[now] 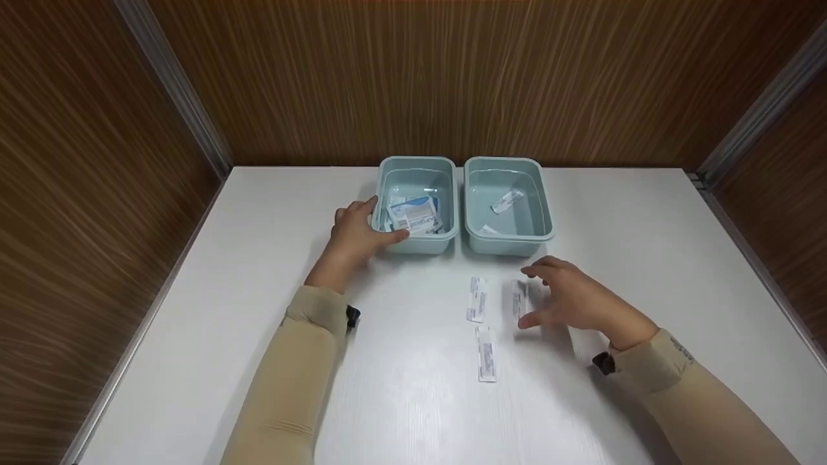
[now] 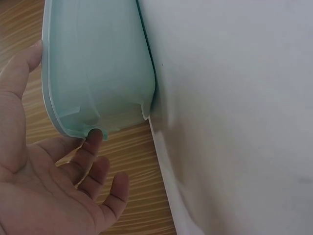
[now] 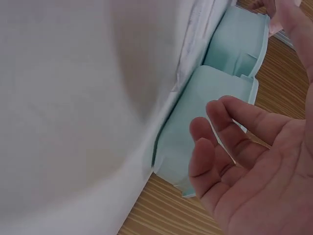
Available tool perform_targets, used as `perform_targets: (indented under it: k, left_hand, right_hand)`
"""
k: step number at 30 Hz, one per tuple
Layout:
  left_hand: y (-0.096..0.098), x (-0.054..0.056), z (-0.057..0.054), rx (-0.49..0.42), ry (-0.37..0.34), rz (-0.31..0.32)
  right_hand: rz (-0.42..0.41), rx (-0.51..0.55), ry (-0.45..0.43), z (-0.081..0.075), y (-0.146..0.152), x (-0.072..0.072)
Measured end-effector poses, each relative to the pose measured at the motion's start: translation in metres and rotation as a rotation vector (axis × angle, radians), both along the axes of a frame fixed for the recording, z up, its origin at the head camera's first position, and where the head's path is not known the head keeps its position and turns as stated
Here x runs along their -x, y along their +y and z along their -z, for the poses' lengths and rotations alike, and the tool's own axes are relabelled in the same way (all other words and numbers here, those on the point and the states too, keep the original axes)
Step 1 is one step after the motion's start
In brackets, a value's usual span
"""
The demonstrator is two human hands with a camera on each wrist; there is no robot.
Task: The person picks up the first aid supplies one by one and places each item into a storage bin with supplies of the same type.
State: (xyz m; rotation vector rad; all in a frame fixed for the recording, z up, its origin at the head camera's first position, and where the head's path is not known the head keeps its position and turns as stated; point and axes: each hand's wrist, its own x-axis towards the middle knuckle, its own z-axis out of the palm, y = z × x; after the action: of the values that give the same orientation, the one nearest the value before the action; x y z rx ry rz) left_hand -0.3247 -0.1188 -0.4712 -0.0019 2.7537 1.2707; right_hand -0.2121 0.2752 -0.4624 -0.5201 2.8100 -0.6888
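My left hand (image 1: 354, 234) holds the left light-blue plastic bin (image 1: 417, 245) at its near left corner, thumb on the front rim and fingers along the left side. In the left wrist view, a fingertip lies against the bin's lip (image 2: 93, 133). White and blue printed packets (image 1: 417, 216) lie in that bin. My right hand (image 1: 572, 297) hovers over a narrow white printed sachet (image 1: 519, 298), thumb and fingers spread around it. Two similar sachets, an upper one (image 1: 477, 299) and a lower one (image 1: 486, 354), lie to its left on the table.
The right light-blue bin (image 1: 510, 247) stands beside the left one, with a narrow sachet (image 1: 508, 201) and part of another white one (image 1: 489, 229) inside. Both bins stand on the white table (image 1: 400, 387), near its back edge. Wood-grain panels (image 1: 413, 77) rise behind and at the sides.
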Motion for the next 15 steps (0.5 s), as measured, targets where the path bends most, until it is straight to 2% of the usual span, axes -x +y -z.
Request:
perform_targets:
  k: [7, 15]
  left_hand:
    - [0.0, 0.001, 0.001, -0.003, -0.013, -0.007]
    - [-0.001, 0.001, -0.001, 0.003, -0.031, -0.007]
  right_hand:
    - [-0.001, -0.109, -0.049, 0.008, -0.007, 0.002]
    - [-0.003, -0.155, -0.069, 0.014, -0.007, 0.008]
